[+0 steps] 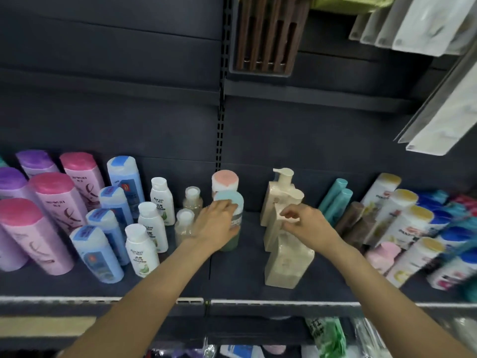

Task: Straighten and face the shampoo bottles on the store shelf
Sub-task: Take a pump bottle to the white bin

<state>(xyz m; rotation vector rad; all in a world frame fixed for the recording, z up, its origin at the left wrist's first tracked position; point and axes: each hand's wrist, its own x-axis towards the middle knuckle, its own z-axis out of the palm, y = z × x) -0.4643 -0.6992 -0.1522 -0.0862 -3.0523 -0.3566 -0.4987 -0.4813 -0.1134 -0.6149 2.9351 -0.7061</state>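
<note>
Teal-capped round bottle (230,218) gripped by left hand (215,226), right hand (307,223) pinching cream pump (289,220)

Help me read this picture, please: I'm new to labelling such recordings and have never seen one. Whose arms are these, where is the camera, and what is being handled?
There is no machine here. The single picture comes from a wide-angle camera worn on a person's head, looking forward and down, so the two bare arms are that person's own.

They reach over a dark store shelf of toiletries: pink-capped lilac bottles and blue bottles on the left, white yellow-capped bottles on the right.

The left hand wraps around a round green bottle with a pale blue-green cap. The right hand pinches the pump top of a cream square pump bottle; the pump itself is mostly hidden.
</note>
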